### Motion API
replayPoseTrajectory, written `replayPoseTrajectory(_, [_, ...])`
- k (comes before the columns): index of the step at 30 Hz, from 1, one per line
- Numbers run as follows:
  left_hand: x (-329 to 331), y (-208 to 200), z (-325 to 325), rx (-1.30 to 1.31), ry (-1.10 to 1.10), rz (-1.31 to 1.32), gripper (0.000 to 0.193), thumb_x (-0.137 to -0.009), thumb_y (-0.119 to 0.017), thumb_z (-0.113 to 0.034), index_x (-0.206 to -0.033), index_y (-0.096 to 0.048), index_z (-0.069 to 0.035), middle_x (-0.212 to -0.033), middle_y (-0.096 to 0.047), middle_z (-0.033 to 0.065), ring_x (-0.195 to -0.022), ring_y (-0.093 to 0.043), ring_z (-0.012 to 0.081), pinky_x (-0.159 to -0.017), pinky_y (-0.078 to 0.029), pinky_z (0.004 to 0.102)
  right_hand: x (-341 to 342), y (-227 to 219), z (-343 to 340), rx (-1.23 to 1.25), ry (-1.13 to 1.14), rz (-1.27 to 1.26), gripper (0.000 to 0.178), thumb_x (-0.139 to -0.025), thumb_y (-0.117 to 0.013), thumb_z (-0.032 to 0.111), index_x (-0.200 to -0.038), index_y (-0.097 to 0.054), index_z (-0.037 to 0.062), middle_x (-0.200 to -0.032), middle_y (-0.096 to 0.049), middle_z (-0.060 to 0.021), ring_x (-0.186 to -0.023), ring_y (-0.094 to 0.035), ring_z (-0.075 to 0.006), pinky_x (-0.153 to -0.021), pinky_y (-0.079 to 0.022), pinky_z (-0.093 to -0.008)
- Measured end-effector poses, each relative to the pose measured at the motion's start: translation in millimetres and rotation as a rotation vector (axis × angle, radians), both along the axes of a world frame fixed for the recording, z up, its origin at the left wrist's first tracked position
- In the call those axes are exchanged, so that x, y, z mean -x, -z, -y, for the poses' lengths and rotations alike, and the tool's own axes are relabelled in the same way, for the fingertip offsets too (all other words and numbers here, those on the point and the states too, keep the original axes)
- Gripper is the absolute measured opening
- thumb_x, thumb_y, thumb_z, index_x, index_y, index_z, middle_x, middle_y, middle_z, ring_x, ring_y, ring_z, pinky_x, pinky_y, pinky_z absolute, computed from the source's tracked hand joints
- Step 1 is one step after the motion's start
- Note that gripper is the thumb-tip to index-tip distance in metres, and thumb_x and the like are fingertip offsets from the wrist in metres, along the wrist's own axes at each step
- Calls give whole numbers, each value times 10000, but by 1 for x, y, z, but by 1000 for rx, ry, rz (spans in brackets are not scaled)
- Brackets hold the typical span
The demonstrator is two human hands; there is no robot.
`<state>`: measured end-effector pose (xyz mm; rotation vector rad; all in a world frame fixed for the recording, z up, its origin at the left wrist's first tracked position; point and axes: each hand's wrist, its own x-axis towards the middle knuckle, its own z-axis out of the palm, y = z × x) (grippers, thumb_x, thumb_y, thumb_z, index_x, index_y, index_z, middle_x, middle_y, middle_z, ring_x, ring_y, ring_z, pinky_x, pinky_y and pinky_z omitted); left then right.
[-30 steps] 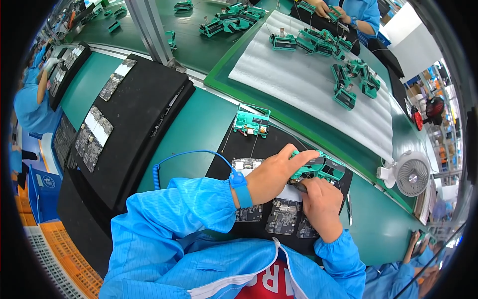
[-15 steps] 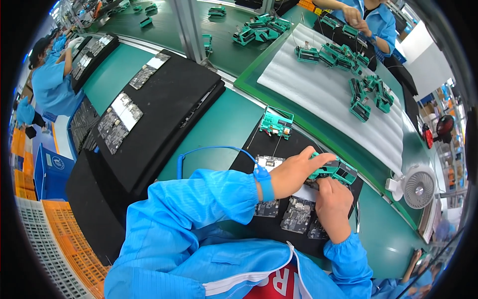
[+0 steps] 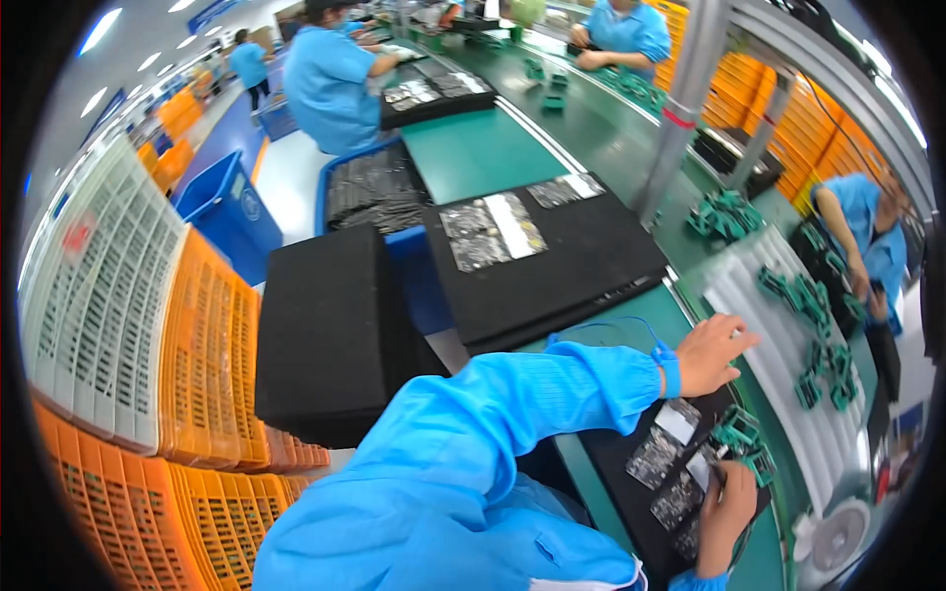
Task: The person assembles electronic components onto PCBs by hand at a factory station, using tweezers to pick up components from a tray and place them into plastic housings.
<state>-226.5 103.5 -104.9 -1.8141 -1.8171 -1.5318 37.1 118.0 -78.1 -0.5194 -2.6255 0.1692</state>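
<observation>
My left hand (image 3: pixel 714 355) is raised above the far end of the black work mat, its fingers spread and nothing visible in them. A blue wrist strap (image 3: pixel 667 369) with a cord circles that wrist. My right hand (image 3: pixel 727 512) has its fingers closed at the near edge of a green plastic frame (image 3: pixel 737 429) on the mat; the exact grip is partly hidden. Beside this hand lie circuit boards, including one dark board (image 3: pixel 654 458) and another (image 3: pixel 678 499), with white areas at their far ends.
A black foam slab (image 3: pixel 572 246) carries more circuit boards (image 3: pixel 493 231) to the left. White foam sheeting (image 3: pixel 788 394) holds several green frames (image 3: pixel 808 295). A metal post (image 3: pixel 680 118) rises beyond. Stacked orange crates (image 3: pixel 212 345) stand far left; a co-worker (image 3: pixel 862 236) sits across.
My left hand has let go of the green frame, moved away from it and opened. My right hand stays at the frame. The view has swung left, bringing in crates and more co-workers.
</observation>
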Motion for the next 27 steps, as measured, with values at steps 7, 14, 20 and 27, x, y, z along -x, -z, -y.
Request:
replayPoseTrajectory(7, [51, 50, -20, 452, 131, 242, 768, -771, -736, -302, -1442, -442, -71, -1227, -592, 215, -1174, -522, 409, -1021, -442, 463, 33, -3, 57, 317, -213, 33, 230, -786, -692, -22, -1001, -612, -5, -1232, -651, -199, -1235, -561, -429, -1072, -429, -474])
replayPoseTrajectory(14, [40, 51, -12, 428, 25, 168, 743, -739, -768, -325, -1383, -504, -67, -1183, -606, 198, -1165, -524, 405, -996, -453, 463, 30, 11, 58, 338, -276, 110, 183, -786, -696, -10, -935, -589, -8, -1298, -640, -206, -1291, -546, -438, -1089, -430, -495])
replayPoseTrajectory(20, [31, 21, 18, 120, 112, 78, 618, -676, -763, -137, -1250, -548, -54, -1197, -605, 212, -1156, -566, 407, -1010, -455, 468, 30, 14, 57, 291, -310, 100, 393, -727, -765, 50, -1103, -656, 6, -1220, -674, -172, -1193, -613, -403, -998, -507, -475])
replayPoseTrajectory(27, [5, -2, 65, 395, 252, 571, 605, -844, -703, -22, -1364, -407, -116, -1044, -556, 103, -962, -616, 202, -812, -544, 361, 37, 20, 55, 329, -376, -21, 242, -747, -781, 77, -918, -615, 35, -1276, -665, -145, -1244, -605, -358, -1019, -514, -474])
